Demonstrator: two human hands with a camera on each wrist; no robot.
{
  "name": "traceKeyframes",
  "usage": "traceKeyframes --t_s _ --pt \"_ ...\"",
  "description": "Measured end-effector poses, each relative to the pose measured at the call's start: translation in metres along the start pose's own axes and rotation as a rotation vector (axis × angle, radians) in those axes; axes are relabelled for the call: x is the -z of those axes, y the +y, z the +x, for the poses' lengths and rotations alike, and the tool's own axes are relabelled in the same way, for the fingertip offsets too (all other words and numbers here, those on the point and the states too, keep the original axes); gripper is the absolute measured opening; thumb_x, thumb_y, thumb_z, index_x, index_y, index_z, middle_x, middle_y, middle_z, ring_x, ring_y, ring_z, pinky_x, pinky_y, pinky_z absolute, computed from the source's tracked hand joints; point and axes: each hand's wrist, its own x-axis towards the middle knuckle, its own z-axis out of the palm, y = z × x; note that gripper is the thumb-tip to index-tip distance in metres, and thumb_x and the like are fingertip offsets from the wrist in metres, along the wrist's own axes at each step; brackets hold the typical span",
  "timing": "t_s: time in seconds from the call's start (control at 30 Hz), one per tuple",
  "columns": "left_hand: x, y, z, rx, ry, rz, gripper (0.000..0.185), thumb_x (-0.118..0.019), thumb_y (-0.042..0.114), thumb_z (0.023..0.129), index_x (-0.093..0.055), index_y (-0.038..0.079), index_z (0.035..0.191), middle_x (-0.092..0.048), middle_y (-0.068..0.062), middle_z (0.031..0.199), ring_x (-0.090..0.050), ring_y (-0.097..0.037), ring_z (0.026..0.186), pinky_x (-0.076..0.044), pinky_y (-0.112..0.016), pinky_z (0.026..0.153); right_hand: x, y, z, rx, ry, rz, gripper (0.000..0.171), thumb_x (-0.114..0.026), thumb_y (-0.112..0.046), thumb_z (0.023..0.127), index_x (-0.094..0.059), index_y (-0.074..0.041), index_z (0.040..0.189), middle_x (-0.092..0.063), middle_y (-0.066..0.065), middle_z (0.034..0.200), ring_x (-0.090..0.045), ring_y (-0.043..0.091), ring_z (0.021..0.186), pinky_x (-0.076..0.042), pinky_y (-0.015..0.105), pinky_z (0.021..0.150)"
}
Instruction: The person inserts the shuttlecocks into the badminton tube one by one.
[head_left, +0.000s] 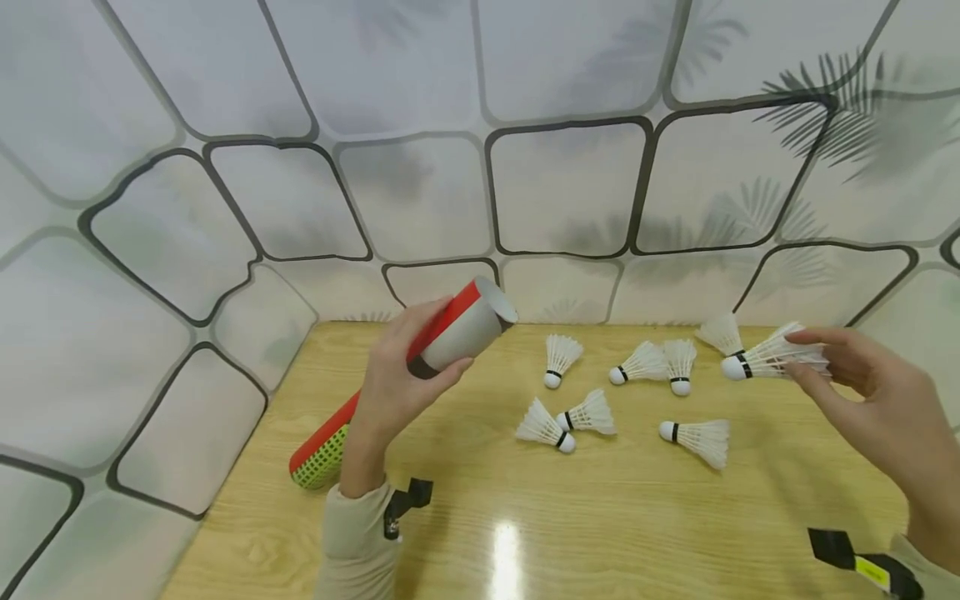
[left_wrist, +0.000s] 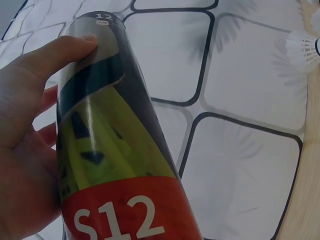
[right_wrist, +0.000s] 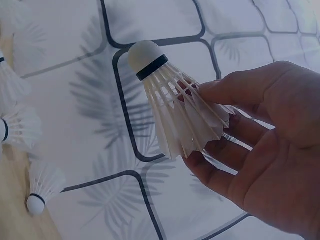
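Head view: tube (head_left: 408,371) raised in your left hand (head_left: 393,379), one shuttlecock (head_left: 765,360) pinched in your right hand (head_left: 873,400).
Your left fingers are wrapped round the glossy cardboard tube, its open mouth tilted up and toward the shuttlecock. Your right fingers clamp the stiff white feather skirt, rounded cork nose pointing left at the tube. Line nose with mouth and grip lightly; feathers likely crush. Seven more shuttlecocks (head_left: 592,412) lie on the wood-grain desk (head_left: 600,517).
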Motion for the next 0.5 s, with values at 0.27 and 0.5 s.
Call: traceKeyframes --t_s 0.27,0.5 --pt "-0.013 0.005 -0.001 0.0 -0.058 -0.053 0.07 -0.087 0.016 0.083 -0.056 0.019 0.146 -0.062 0.001 0.136 -0.061 -0.019 0.111 -0.054 -0.044 0.087 -0.006 -0.034 0.007 0.03 0.127 0.098 0.041 -0.073 0.015 0.087 -0.068 0.003 0.125 -0.067 -0.022 0.108 -0.063 -0.013 0.098 -0.042 0.005 0.086" --pt "-0.021 0.007 -0.001 -0.008 -0.077 -0.071 0.069 -0.085 0.019 0.086 -0.055 0.021 0.148 -0.063 0.001 0.136 -0.063 -0.02 0.11 -0.056 -0.045 0.085 -0.018 -0.056 0.015 0.103 0.234 0.263 0.038 -0.072 0.025 0.079 -0.068 0.015 0.115 -0.073 -0.005 0.109 -0.07 0.001 0.093 -0.05 0.012 0.083"
